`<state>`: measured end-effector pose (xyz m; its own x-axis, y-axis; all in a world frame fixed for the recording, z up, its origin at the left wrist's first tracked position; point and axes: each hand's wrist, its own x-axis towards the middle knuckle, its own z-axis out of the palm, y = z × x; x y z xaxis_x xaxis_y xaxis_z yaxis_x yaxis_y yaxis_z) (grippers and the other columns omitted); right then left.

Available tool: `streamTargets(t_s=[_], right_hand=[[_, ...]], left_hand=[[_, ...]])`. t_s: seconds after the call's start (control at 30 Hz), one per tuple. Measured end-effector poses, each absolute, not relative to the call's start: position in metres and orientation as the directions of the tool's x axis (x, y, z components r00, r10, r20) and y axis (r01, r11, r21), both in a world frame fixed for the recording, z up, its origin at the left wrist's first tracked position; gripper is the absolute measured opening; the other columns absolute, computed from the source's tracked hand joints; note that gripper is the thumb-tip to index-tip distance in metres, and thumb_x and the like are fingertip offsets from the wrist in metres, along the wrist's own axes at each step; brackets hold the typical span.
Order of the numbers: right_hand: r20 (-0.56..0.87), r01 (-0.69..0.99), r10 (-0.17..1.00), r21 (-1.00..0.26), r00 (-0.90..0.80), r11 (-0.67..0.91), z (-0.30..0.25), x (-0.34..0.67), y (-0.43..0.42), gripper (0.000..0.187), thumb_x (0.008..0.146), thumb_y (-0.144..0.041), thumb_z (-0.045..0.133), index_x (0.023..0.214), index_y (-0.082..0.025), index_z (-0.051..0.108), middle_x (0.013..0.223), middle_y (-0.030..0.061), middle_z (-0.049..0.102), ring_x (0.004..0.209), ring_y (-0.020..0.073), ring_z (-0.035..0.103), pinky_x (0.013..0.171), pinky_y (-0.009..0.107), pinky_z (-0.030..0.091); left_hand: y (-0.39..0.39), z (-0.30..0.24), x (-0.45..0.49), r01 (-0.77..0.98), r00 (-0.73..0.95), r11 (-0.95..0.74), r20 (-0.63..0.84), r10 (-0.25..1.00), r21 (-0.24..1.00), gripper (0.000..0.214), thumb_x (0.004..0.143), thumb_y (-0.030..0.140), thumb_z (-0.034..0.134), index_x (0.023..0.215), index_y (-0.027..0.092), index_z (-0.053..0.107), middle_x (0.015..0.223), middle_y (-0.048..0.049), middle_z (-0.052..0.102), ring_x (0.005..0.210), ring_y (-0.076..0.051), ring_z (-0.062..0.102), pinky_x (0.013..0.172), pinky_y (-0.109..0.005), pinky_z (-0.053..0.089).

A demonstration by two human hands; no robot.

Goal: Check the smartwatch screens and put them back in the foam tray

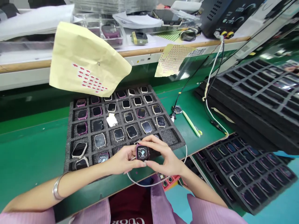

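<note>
Between my two hands is a purple smartwatch case [142, 152] without a strap, its screen lit with a dial. My left hand [122, 159] grips its left side, thumb along the lower edge. The fingers of my right hand [164, 155] curl over its top and right side, with the thumb at the bottom corner. Just beyond and under my hands lies a dark foam tray [173, 137] whose compartments hold several watch cases, some purple, some pale. A white wrapped piece [112, 120] sits in one compartment. A white cable [149, 185] loops below my hands.
Yellow sheets with red arrow stickers [91, 62] hang from the shelf edge [144, 51]. To the right are a light green pen [191, 123], a black cable [187, 84] and stacked foam trays [252, 102]. More filled trays [243, 174] stand lower right. A black instrument [229, 18] sits on the shelf.
</note>
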<state>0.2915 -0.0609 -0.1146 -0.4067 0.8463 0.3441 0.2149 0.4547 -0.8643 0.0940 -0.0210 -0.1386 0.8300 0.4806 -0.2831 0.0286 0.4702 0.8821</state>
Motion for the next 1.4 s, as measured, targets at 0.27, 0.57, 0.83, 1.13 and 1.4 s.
streamTargets(t_s=[0.27,0.57,0.83,1.13,1.4], right_hand=[[0.305,0.260,0.840,-0.854,-0.450,0.450,-0.112,0.294,-0.063,0.059,0.082,-0.014,0.066,0.137,-0.019,0.046,0.118,0.0120,0.050,0.109,0.0240,0.051,0.092,0.041,0.045],[0.314,0.028,0.843,-0.932,-0.438,0.361,-0.123,0.294,-0.051,0.030,0.092,-0.030,0.063,0.120,-0.021,0.065,0.106,0.0103,0.055,0.097,0.0220,0.055,0.087,0.041,0.046],[0.337,-0.112,0.831,-0.940,-0.442,0.321,-0.129,0.289,-0.044,0.029,0.087,-0.034,0.070,0.114,-0.023,0.069,0.101,0.0079,0.055,0.096,0.0204,0.054,0.084,0.040,0.047],[0.269,0.489,0.851,-0.724,-0.450,0.487,-0.105,0.293,-0.062,0.052,0.081,-0.022,0.071,0.130,-0.017,0.052,0.117,0.0135,0.053,0.109,0.0274,0.050,0.094,0.046,0.043],[0.310,0.628,0.929,-0.687,-0.201,0.365,-0.094,0.365,-0.061,0.038,0.085,-0.028,0.069,0.119,-0.017,0.057,0.115,0.0124,0.056,0.109,0.0265,0.054,0.099,0.046,0.041]], left_hand=[[-0.021,-0.139,0.095,0.011,0.845,0.441,-0.244,0.476,0.898,0.043,0.078,0.042,0.071,0.101,0.011,0.053,0.065,0.0038,0.055,0.033,-0.001,0.037,0.030,-0.014,0.026],[-0.015,-0.134,0.089,-0.051,0.915,0.500,-0.160,0.370,0.865,0.037,0.083,0.042,0.067,0.096,0.009,0.056,0.075,-0.0084,0.068,0.034,0.000,0.029,0.031,-0.015,0.020],[-0.014,-0.129,0.086,-0.012,0.917,0.515,-0.196,0.346,0.857,0.041,0.077,0.044,0.072,0.093,0.009,0.057,0.062,-0.0005,0.061,0.033,0.000,0.030,0.031,-0.015,0.022],[-0.022,-0.138,0.097,0.018,0.820,0.427,-0.257,0.511,0.904,0.045,0.077,0.044,0.071,0.101,0.011,0.053,0.078,-0.0025,0.064,0.038,-0.003,0.042,0.034,-0.016,0.030],[-0.026,-0.136,0.093,0.071,0.875,0.381,-0.241,0.420,0.922,0.041,0.081,0.041,0.068,0.105,0.011,0.053,0.081,-0.0066,0.069,0.040,-0.004,0.042,0.037,-0.017,0.031]])
